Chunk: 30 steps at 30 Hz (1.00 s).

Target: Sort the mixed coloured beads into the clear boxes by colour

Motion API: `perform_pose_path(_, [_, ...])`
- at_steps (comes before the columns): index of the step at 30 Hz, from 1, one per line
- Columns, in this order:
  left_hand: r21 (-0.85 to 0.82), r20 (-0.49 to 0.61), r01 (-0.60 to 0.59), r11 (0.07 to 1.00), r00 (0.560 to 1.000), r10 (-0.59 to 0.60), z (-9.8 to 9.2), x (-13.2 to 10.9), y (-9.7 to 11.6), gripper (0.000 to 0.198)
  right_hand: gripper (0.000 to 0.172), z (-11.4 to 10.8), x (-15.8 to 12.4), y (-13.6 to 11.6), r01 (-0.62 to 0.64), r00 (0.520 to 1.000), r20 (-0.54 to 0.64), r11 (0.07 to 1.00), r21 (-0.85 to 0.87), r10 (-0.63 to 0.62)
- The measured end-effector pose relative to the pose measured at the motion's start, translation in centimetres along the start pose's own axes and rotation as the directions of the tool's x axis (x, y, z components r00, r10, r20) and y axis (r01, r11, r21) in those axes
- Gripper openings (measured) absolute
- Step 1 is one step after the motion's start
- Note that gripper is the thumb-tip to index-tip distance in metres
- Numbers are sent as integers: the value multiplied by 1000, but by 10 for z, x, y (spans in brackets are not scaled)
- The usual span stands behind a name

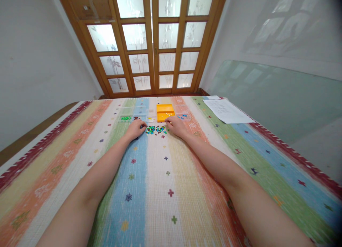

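A loose pile of small green, blue, dark and white pieces (153, 129) lies on the tablecloth between my hands. My left hand (135, 129) rests at the pile's left edge, fingers curled in; whatever they hold is too small to make out. On the other side, my right hand (175, 125) has its thumb and fingers drawn together by the front right corner of an open yellow box (165, 108). Any piece in that pinch cannot be made out. White bits (169, 114) lie inside the yellow box.
Clear open boxes flank the yellow one: green pieces (126, 118) at far left, dark brown pieces (136, 118) beside them, a few yellow pieces (151, 118), and blue pieces (183, 117) on the right. A printed paper sheet (227, 111) lies at the back right of the striped tablecloth (157, 204).
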State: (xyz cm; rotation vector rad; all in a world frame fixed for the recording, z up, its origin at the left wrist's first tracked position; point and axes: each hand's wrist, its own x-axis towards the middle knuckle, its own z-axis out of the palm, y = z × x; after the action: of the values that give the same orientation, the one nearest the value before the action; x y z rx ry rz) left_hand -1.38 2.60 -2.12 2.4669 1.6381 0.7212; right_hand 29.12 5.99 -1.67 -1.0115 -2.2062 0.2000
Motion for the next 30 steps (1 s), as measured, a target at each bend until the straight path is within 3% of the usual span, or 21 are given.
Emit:
perform_pose_path(9, [-20,-9,-8,1000,1000,8,1,0,2,15,20,0,-1,-1,-10,1000,8,1000,10,10])
perform_pose_path(16, [-239,-166,159,958,965,-202,-1,1,-11,19,21,2,0,1,3,1000,12,1000,15,-3])
perform_pose_path(20, [-373,-277,284,883,875,-398,-11,1,-32,22,21,3,0,3,2,1000,17,1000,12,-2])
perform_pose_path(26, [-456,-414,446,770,660,-627,-27,-7,-73,29,21,6,0,6,26,1000,5,1000,9,-26])
perform_pose_path(30, [-441,-459,486,755,600,-655,-28,-13,-90,30,21,6,0,7,33,999,7,999,16,-33])
